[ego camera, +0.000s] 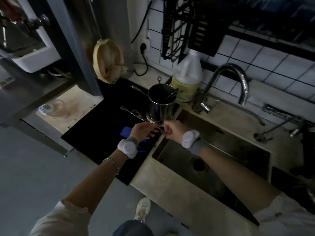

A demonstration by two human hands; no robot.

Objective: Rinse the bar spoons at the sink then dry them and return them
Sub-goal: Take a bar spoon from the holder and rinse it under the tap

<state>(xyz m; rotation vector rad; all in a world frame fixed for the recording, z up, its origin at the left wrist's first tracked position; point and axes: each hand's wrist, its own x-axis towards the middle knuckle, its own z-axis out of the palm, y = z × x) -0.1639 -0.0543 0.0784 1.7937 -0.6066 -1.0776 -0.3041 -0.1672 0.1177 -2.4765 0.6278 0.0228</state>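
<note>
black mat [102,126]: steel cup [162,103] holds bar spoons [172,95].

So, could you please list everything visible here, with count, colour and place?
bar spoon: one clearly seen, silver, over the black mat, held at its near end
metal cup: one, steel, on the mat's right edge, utensils inside
black mat: one, left of the sink
blue cloth: one, on the mat under the left hand
sink: one, steel, no water seen in it
faucet: one, chrome, behind the sink
jug: one, white and yellowish, behind the cup
left hand: fingers extended at the spoon
right hand: closed grip on the spoon's end
</note>
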